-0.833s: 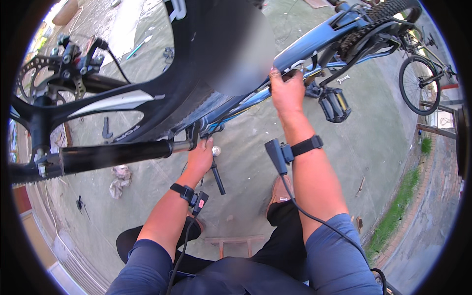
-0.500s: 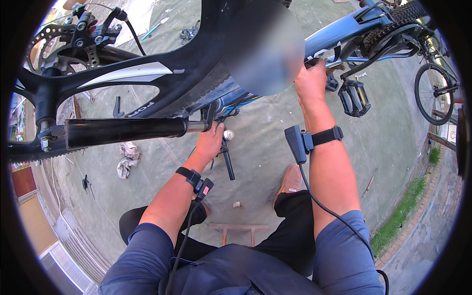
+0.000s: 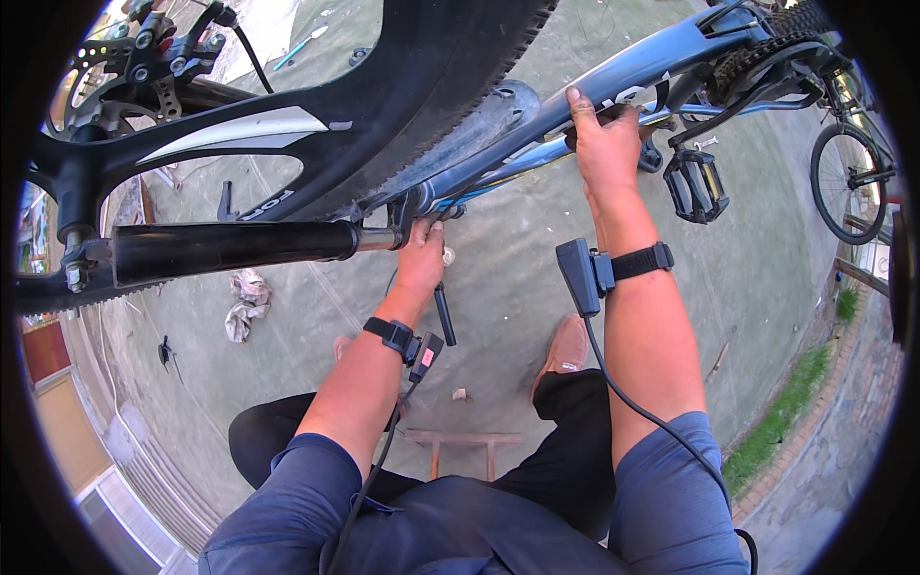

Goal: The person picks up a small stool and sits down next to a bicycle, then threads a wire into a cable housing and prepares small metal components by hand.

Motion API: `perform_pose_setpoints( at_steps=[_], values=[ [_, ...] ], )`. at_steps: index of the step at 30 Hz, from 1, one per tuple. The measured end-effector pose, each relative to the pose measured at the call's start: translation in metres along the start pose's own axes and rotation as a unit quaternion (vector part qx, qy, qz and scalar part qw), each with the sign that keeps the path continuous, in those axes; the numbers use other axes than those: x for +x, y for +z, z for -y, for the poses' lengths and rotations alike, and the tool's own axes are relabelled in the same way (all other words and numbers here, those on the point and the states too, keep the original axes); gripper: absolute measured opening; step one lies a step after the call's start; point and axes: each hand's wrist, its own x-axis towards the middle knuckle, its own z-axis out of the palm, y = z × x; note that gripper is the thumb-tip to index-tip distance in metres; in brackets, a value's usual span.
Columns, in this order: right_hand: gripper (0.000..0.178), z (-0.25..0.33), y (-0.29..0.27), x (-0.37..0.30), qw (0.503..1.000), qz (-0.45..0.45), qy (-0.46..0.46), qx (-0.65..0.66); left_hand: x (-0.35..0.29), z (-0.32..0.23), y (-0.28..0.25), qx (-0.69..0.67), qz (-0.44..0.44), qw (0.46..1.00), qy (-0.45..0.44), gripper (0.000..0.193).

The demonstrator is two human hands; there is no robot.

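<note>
"How's the left hand (image 3: 421,259)?"
"Near the middle, at the blue bicycle (image 3: 652,72) stretching across the upper frame; its fingertips are partly hidden, so I can't tell its grip."
"And the right hand (image 3: 609,151)?"
"Upper right, curled around the bicycle's tube, pedal (image 3: 697,187) near it. Farther off, another bike (image 3: 856,178) stands at the right edge."

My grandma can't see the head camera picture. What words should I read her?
A bare right hand touches the blue frame tube of a mountain bicycle; the left hand is beside its suspension fork. Another bicycle is at the far right.
</note>
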Motion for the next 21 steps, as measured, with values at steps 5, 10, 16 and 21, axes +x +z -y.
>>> perform_pose_setpoints(
  at_steps=[5,10,16,21],
  values=[
    [0.06,-0.003,-0.004,0.001,1.0,0.002,-0.007,-0.002,-0.017,-0.006,0.017,-0.092,0.064,0.991,-0.077,0.027],
    [0.061,0.0,0.001,-0.003,1.0,0.006,-0.024,0.011,-0.009,0.016,0.004,0.042,0.003,0.999,0.031,0.029],
    [0.057,0.016,-0.019,-0.001,0.998,0.044,0.035,-0.026,-0.023,-0.015,-0.029,0.217,0.046,0.975,0.009,0.037],
    [0.043,0.145,-0.099,0.001,0.895,0.213,-0.115,-0.374,-0.05,-0.069,-0.064,0.358,0.139,0.923,0.005,0.055]
  ],
)
